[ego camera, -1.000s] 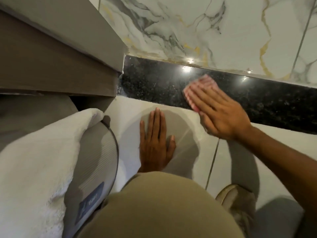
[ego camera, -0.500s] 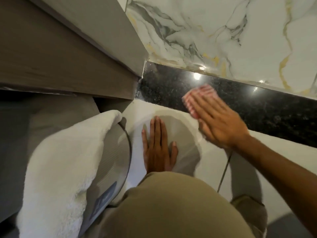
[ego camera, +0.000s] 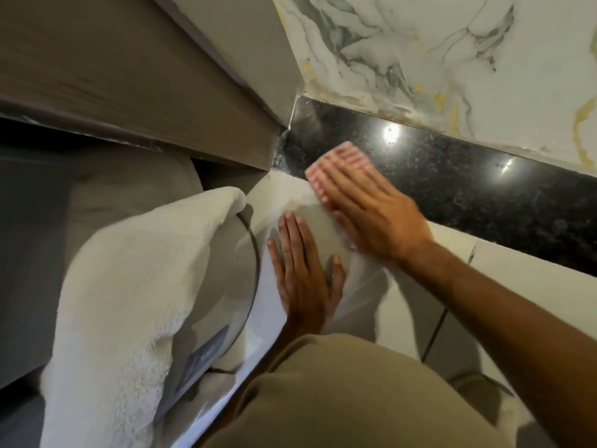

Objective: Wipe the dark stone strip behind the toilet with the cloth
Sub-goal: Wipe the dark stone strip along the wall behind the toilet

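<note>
A glossy black speckled stone strip (ego camera: pixel 468 185) runs diagonally between the marble wall and the white tiles. My right hand (ego camera: pixel 371 205) lies flat on a pink-and-white striped cloth (ego camera: pixel 339 160), pressing it on the strip near its left end, close to the wooden cabinet corner. Only the cloth's far edge shows past the fingers. My left hand (ego camera: pixel 303 273) rests flat, fingers together, on the white tile just below the strip; it holds nothing.
A brown wooden cabinet (ego camera: pixel 135 79) overhangs at the left. A white fluffy towel (ego camera: pixel 129 286) drapes over a round grey object (ego camera: pixel 223 286) beside my left hand. White marble wall (ego camera: pixel 452 53) rises behind the strip. My beige-clad knee (ego camera: pixel 355 399) fills the bottom.
My right hand slid the cloth leftward along the strip toward the cabinet corner. The view shifted, and my left hand stayed planted on the tile.
</note>
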